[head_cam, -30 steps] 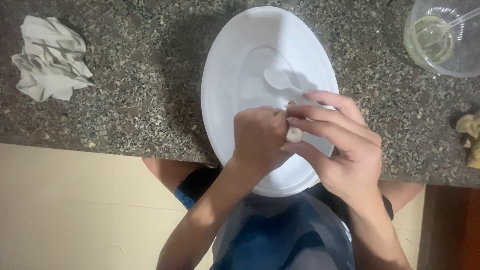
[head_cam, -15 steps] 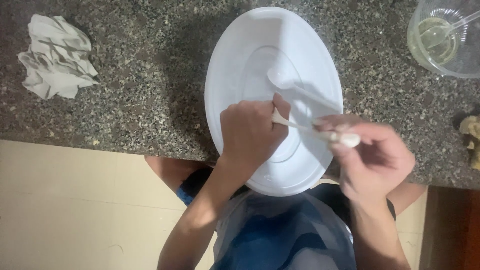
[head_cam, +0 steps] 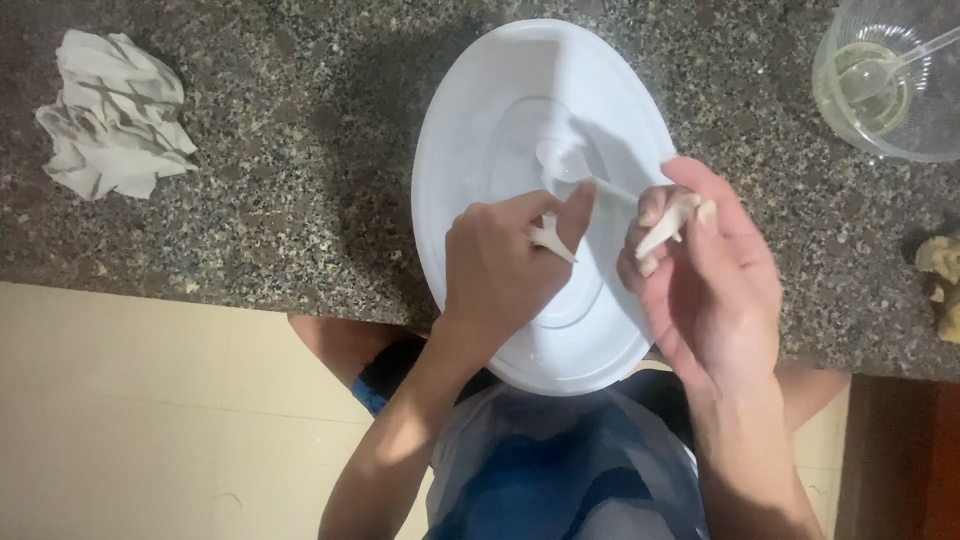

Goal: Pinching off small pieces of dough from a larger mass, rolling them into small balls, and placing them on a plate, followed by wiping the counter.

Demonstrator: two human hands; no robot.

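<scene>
Garlic clove (head_cam: 668,228): pale sliver, sitting pinched in right hand (head_cam: 715,290) fingertips, above right side of plate (head_cam: 470,130). Right grip closing tight on clove. Left hand (head_cam: 500,270) curling around small white scrap (head_cam: 548,238), likely peel, thumb and fingers nearly closed on it. Peeling appearing partly done; hard to tell how much skin is remaining. Plate: white, oval, overhanging counter (head_cam: 280,190) edge, holding clear spoon (head_cam: 565,165). Crumpled tissue (head_cam: 115,115) lying far left. Clear cup (head_cam: 890,80) of yellowish liquid standing far right. More pale pieces (head_cam: 942,275) resting at right edge.
</scene>
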